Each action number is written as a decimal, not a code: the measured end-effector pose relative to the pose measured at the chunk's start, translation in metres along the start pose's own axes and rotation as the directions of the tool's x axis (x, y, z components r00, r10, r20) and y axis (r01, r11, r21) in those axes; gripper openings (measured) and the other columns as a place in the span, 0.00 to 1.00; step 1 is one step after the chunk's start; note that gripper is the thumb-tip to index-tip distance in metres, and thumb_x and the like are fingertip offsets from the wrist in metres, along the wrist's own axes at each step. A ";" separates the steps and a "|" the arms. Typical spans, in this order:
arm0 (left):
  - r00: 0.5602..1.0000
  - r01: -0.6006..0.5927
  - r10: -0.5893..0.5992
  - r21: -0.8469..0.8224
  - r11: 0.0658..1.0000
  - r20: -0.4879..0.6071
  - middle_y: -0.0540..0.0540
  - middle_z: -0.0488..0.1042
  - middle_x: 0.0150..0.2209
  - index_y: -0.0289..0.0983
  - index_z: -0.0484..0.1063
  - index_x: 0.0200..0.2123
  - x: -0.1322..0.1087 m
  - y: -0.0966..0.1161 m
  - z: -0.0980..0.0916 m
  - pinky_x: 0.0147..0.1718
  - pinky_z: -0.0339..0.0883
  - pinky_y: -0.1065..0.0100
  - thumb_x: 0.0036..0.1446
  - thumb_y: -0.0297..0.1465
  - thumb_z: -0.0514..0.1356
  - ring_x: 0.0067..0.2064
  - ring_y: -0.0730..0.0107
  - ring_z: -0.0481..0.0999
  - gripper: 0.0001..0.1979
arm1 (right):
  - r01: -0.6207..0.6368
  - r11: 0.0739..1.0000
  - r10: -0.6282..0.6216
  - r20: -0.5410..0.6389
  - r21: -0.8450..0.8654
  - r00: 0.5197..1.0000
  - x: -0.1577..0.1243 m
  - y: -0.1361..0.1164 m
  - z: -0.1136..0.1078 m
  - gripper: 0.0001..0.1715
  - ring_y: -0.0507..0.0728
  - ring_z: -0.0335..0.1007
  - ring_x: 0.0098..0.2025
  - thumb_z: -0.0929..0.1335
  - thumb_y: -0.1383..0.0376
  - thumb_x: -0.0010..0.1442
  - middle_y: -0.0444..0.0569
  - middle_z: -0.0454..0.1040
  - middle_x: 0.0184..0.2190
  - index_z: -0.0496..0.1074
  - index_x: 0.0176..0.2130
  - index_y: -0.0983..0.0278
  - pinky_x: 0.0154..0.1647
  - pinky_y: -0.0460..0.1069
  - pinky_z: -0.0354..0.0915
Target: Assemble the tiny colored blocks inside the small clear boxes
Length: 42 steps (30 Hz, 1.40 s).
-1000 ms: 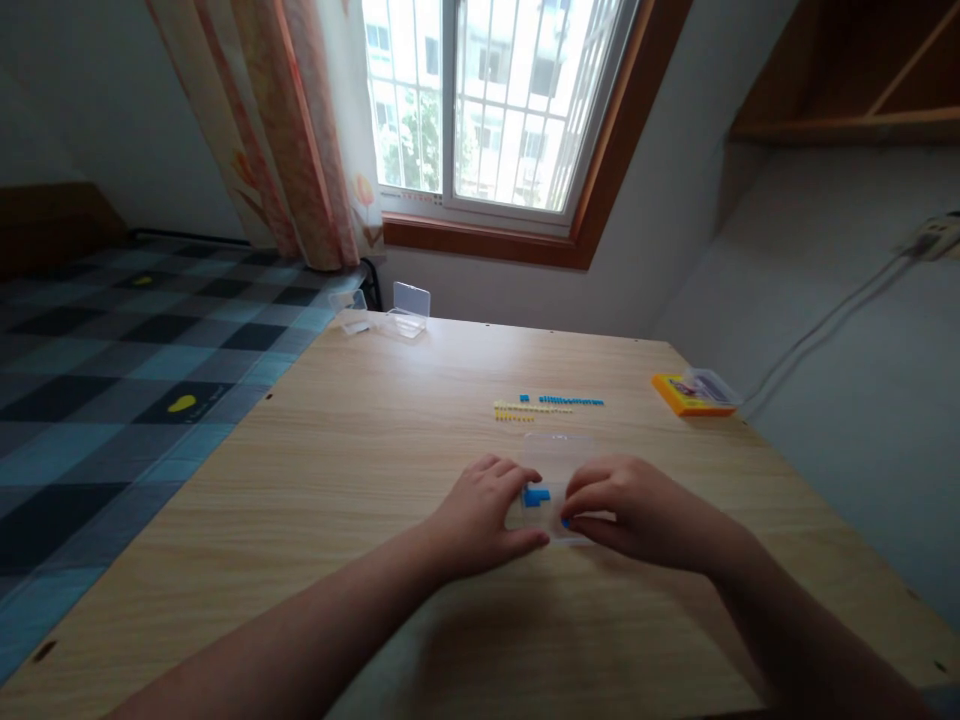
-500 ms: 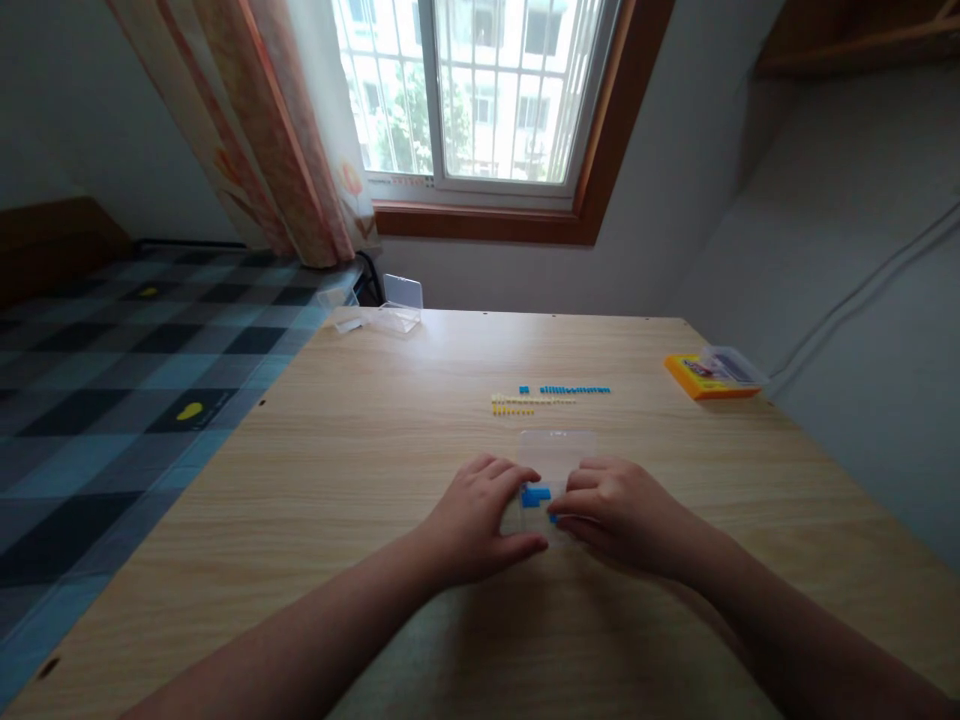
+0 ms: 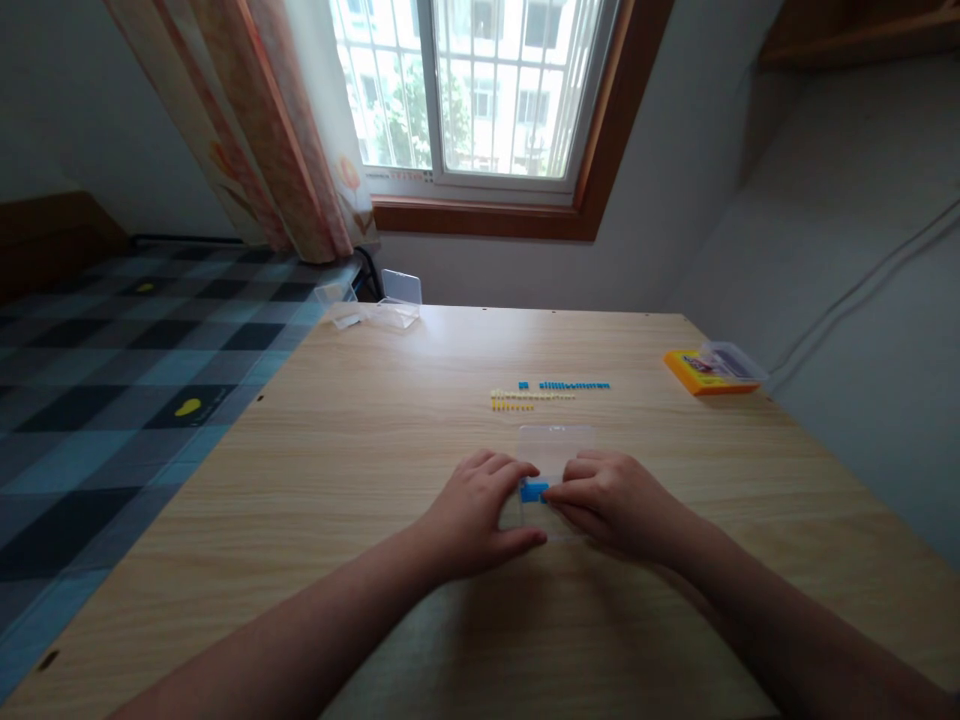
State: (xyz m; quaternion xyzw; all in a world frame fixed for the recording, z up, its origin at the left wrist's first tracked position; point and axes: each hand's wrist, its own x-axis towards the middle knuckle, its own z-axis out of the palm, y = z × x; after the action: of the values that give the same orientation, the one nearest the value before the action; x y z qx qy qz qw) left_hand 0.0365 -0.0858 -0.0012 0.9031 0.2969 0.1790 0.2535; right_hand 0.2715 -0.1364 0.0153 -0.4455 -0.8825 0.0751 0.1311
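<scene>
A small clear plastic box [image 3: 556, 446] lies on the wooden table [image 3: 360, 440] in front of me, with blue pieces [image 3: 534, 491] inside it. My left hand [image 3: 476, 515] rests against the box's left side, fingers curled over its edge and thumb along the front. My right hand [image 3: 615, 503] is at the box's right side, fingertips pinched together over the blue pieces. Whether they hold a piece I cannot make out. Beyond the box lie a row of small blue pieces [image 3: 570, 385] and rows of yellow pieces [image 3: 525, 398].
An orange box with a clear lid [image 3: 709, 367] sits at the table's right, near the wall. Two open clear boxes [image 3: 375, 305] stand at the far left corner. A checked bed cover [image 3: 112, 380] is to the left, a window and curtain behind.
My right hand has shifted left across the box, so its fingertips now cover part of the blue pieces. The view tilted down a little. My left hand stayed in place.
</scene>
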 end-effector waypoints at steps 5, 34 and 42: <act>1.000 -0.009 0.009 0.004 1.000 -0.003 0.43 0.76 0.52 0.40 0.71 0.54 0.000 0.000 0.000 0.57 0.64 0.50 0.52 0.43 0.72 0.54 0.52 0.72 0.29 | -0.003 1.000 0.003 0.007 -0.010 1.000 0.001 -0.002 0.001 0.12 0.53 0.67 0.31 0.67 0.66 0.66 0.45 0.75 0.28 0.79 0.33 0.60 0.34 0.49 0.55; 1.000 0.018 -0.018 0.002 1.000 0.010 0.43 0.76 0.53 0.41 0.72 0.54 0.000 0.001 -0.002 0.57 0.63 0.51 0.51 0.41 0.72 0.54 0.51 0.72 0.29 | -0.180 0.983 0.171 -0.471 0.028 0.866 0.040 0.062 -0.041 0.09 0.57 0.74 0.37 0.70 0.65 0.64 0.50 0.80 0.33 0.83 0.39 0.62 0.41 0.51 0.66; 1.000 0.005 -0.006 -0.016 1.000 -0.019 0.43 0.76 0.52 0.40 0.72 0.54 -0.001 -0.001 0.002 0.58 0.63 0.51 0.50 0.41 0.72 0.54 0.51 0.72 0.29 | -0.348 0.936 0.342 -0.099 -0.055 0.934 0.108 0.107 -0.031 0.07 0.55 0.76 0.36 0.73 0.65 0.60 0.49 0.82 0.36 0.85 0.37 0.61 0.37 0.47 0.65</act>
State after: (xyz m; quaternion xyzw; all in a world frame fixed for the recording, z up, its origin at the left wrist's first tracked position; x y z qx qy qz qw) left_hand 0.0357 -0.0860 -0.0035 0.8985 0.3002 0.1891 0.2584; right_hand 0.3018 0.0142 0.0354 -0.6008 -0.7859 0.0456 0.1386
